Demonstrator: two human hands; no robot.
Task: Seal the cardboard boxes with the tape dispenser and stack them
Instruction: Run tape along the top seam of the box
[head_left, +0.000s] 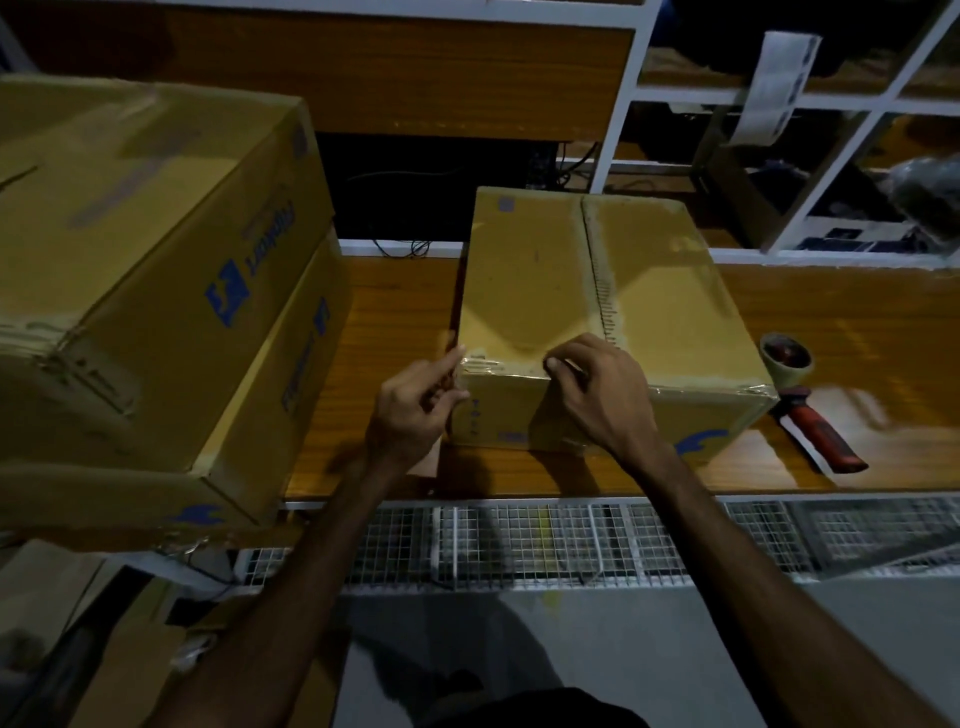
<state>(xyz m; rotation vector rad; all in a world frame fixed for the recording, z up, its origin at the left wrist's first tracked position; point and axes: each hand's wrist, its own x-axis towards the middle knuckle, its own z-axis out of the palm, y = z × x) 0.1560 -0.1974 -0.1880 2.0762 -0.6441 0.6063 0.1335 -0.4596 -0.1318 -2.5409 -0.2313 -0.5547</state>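
With my left hand (415, 405) loosely curled, empty, at the box (597, 312) corner and right hand (592, 395) pinching the tape (498, 364) there, I judged wrinkling likely.

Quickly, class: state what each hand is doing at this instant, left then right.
Left hand: fingers curled at the near left corner of the cardboard box; whether it pinches tape cannot be told.
Right hand: fingertips bent, pressing the tape on the box's near top edge.

Browns, blues and one red handle

The cardboard box (597, 291) under the hands is yellow-brown with blue printed marks and glossy clear tape. The stacked boxes (156, 291) left of the left hand share that brown and blue logos. Right of the right hand, the tape dispenser (810, 415) has a red-and-black handle on the orange-brown woodgrain table (384, 332)
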